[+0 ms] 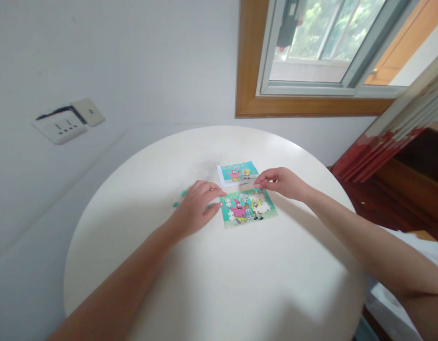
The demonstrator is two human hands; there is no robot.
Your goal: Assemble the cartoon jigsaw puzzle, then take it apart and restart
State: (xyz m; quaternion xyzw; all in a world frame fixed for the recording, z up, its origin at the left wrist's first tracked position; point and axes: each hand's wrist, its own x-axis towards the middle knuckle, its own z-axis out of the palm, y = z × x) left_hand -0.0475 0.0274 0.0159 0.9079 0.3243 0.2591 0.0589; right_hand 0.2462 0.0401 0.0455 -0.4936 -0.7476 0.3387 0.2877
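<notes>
A jigsaw puzzle [239, 211] with cartoon figures on a turquoise ground lies flat on the white table, with white gaps at its left, right and upper edges. My left hand [199, 206] rests at the puzzle's left edge, thumb and fingers apart, holding nothing visible. At the upper right corner, my right hand [281, 182] pinches what looks like a small puzzle piece, mostly covered by the fingertips. Just behind the puzzle lies a picture card [236, 174] showing the same figures. Loose green puzzle pieces [176, 204] lie beside my left hand, partly hidden by it.
The round white table [219, 284] stands against a white wall with a socket [62, 125] at the left. A wood-framed window [314, 106] is behind it. A red and cream curtain [368, 156] hangs at the right.
</notes>
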